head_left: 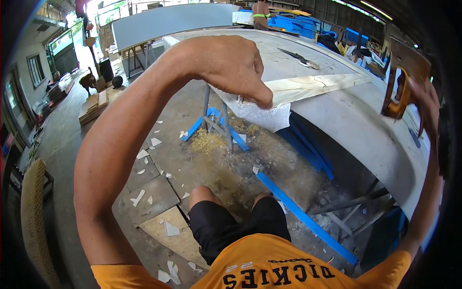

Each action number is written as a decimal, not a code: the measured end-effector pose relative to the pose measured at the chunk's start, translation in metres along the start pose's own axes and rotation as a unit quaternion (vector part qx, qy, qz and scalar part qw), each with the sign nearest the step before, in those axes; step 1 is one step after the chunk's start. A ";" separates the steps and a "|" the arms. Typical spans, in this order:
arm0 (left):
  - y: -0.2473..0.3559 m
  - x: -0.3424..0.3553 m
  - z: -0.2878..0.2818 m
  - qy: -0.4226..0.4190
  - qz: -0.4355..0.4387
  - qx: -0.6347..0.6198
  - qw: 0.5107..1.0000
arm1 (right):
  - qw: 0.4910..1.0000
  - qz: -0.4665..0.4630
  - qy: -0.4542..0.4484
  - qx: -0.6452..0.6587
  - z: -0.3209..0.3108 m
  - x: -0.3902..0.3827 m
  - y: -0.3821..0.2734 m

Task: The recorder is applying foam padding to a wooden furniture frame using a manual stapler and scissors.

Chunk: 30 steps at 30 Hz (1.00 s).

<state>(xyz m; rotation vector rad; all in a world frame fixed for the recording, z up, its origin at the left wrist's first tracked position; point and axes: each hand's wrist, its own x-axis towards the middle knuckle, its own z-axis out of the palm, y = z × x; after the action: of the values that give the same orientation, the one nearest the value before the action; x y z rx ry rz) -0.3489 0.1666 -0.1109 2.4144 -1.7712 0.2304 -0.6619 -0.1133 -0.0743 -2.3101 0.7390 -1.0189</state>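
Note:
My left hand (pixel 231 62) is closed at the edge of a large pale panel, its thumb and fingers pinching a white, rough-textured sheet (pixel 272 118). The sheet's torn-looking corner hangs over the panel edge. From there a creamy, wrinkled strip (pixel 320 85) runs rightward along the panel (pixel 346 108). Raised at the far right, my right hand (pixel 424 98) grips a brown, flat-bodied tool (pixel 406 67) with a yellow-edged opening; its exact kind is unclear. Farther back on the panel lies a dark pointed tool (pixel 298 57), possibly shears.
Metal trestle legs (pixel 227 125) stand beneath the panel. Blue strips (pixel 308 216) and white scraps (pixel 172 229) litter the concrete floor. A person (pixel 261 14) stands at the back near stacked blue sheets (pixel 296 23). A rolled mesh (pixel 34 216) is at left.

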 end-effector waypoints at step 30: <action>-0.010 -0.002 0.003 -0.016 0.047 -0.107 0.993 | 0.793 -0.503 -0.038 -0.341 0.189 -0.091 -0.090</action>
<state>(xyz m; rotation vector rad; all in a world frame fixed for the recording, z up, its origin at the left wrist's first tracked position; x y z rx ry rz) -0.3397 0.1710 -0.1144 2.2020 -1.8215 0.0084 -0.5427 0.0536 -0.1745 -3.4830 -0.3577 -1.1452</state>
